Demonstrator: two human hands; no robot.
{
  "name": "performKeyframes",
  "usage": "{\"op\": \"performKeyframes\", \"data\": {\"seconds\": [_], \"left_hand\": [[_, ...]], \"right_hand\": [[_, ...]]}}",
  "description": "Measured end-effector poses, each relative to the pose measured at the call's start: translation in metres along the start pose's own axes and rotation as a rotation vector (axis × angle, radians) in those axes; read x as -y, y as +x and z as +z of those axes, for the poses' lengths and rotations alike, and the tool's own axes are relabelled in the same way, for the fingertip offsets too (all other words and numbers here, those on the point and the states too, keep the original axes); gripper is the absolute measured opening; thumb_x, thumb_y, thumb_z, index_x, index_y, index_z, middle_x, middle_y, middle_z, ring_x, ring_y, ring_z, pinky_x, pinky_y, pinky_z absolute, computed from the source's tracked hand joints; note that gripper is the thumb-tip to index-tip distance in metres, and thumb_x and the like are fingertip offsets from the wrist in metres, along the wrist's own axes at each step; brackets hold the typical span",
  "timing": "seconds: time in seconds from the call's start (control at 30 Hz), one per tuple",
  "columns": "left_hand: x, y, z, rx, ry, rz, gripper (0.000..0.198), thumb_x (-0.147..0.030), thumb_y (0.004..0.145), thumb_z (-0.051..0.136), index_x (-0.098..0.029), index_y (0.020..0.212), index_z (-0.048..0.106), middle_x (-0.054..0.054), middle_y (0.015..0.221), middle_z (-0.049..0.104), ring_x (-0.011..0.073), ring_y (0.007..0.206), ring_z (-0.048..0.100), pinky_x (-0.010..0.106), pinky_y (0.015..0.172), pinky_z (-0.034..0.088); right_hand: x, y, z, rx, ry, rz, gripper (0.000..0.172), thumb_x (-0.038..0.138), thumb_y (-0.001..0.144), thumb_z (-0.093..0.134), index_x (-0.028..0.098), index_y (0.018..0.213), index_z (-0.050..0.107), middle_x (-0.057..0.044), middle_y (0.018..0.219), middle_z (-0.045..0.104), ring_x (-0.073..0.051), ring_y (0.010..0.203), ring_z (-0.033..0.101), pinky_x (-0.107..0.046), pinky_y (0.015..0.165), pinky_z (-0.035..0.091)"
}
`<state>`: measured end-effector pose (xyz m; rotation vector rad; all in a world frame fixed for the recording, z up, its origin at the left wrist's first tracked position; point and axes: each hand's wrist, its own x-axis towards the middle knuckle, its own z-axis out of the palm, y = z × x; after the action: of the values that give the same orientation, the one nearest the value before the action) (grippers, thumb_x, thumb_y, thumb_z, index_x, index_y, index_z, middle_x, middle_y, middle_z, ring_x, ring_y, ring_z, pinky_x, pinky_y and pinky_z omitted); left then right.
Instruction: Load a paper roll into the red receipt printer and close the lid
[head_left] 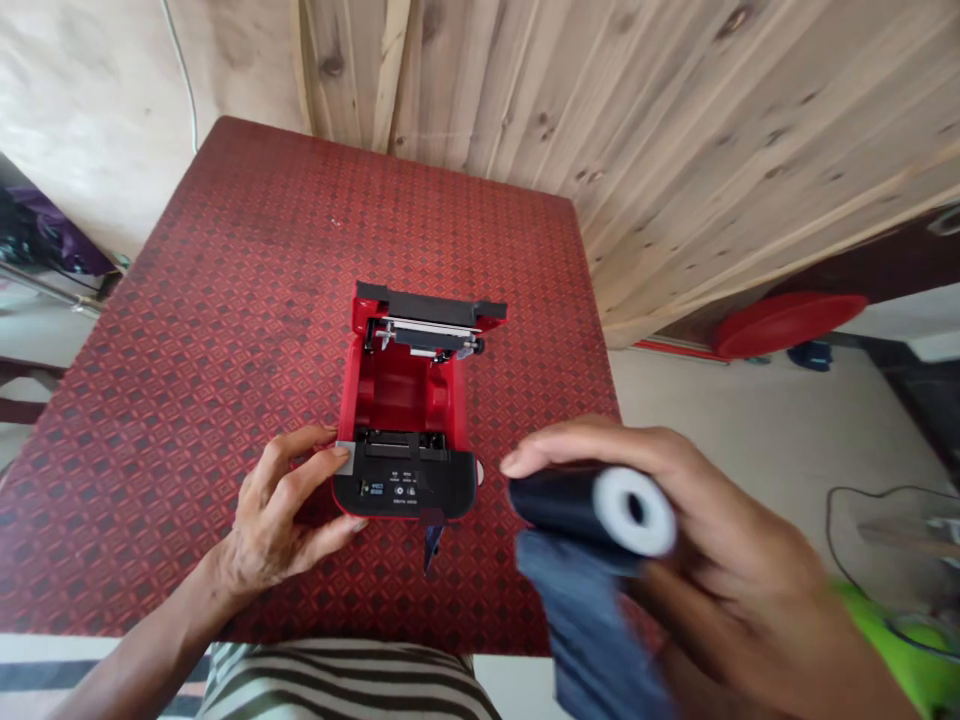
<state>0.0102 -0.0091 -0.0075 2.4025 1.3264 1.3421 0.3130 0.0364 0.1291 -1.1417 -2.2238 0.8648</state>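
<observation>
A small red and black printer [405, 480] stands on the table with its lid [431, 315] raised, and its red inner bay [401, 390] lies bare. My left hand [277, 510] grips the printer's near left corner, fingertips on the grey patch and thumb at the front edge. To the right of the printer and apart from it, my right hand [720, 540] is closed around a roll of black film [559, 500] with a white core. A loose length of the film [596, 620] hangs below the roll. A dark strip [431, 548] sticks out from the printer's front.
The table [262, 260] has a red patterned cover. Behind it rises a wooden plank wall [637, 130]. On the right, a red round object [791, 322] leans near the wall, and a dark cable [829, 530] runs across the floor near something bright green [877, 630].
</observation>
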Motion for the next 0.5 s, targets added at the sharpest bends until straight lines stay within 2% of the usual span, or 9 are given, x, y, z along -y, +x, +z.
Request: {"op": "performKeyframes", "data": {"seconds": [0.07,0.17,0.27,0.4,0.5], "left_hand": [[0.0,-0.001,0.0,0.012,0.01,-0.007,0.049,-0.039,0.099,0.07,-0.011,0.138,0.058,0.019,0.125,0.066,0.0253,0.112,0.069,0.035,0.089,0.063],[0.0,-0.003,0.0,0.024,0.015,-0.016,0.047,-0.042,0.101,0.068,-0.013,0.137,0.058,0.018,0.125,0.066,0.0241,0.111,0.069,0.033,0.089,0.063],[0.0,-0.003,0.0,0.036,-0.002,-0.019,0.047,-0.042,0.101,0.067,-0.013,0.136,0.058,0.018,0.126,0.065,0.0238,0.113,0.068,0.033,0.09,0.063],[-0.002,-0.004,-0.001,0.049,-0.018,-0.04,0.045,-0.042,0.102,0.065,-0.012,0.135,0.058,0.018,0.127,0.064,0.0229,0.114,0.067,0.032,0.091,0.063],[-0.002,-0.003,-0.001,0.053,-0.019,-0.046,0.044,-0.042,0.102,0.065,-0.011,0.134,0.058,0.019,0.127,0.064,0.0236,0.113,0.068,0.033,0.089,0.064]], "right_hand": [[0.01,0.015,0.013,0.013,-0.186,-0.038,0.029,0.02,0.104,0.062,0.026,0.132,0.058,-0.005,0.115,0.075,-0.022,0.103,0.074,-0.033,0.09,0.06],[0.01,0.044,0.045,0.052,-0.461,-0.125,0.022,0.007,0.099,0.063,0.019,0.117,0.061,-0.007,0.104,0.073,-0.025,0.096,0.071,-0.039,0.086,0.059],[0.007,0.064,0.067,0.131,-0.653,-0.128,0.025,-0.002,0.091,0.066,0.017,0.108,0.064,-0.007,0.095,0.072,-0.027,0.089,0.069,-0.042,0.081,0.058],[0.006,0.079,0.078,0.179,-0.712,-0.048,0.023,-0.002,0.092,0.065,0.016,0.106,0.067,-0.008,0.097,0.074,-0.029,0.098,0.071,-0.041,0.084,0.057],[0.007,0.09,0.081,0.312,-0.738,0.044,0.022,0.0,0.097,0.058,0.016,0.109,0.069,-0.011,0.104,0.076,-0.03,0.106,0.072,-0.041,0.087,0.056]]}}
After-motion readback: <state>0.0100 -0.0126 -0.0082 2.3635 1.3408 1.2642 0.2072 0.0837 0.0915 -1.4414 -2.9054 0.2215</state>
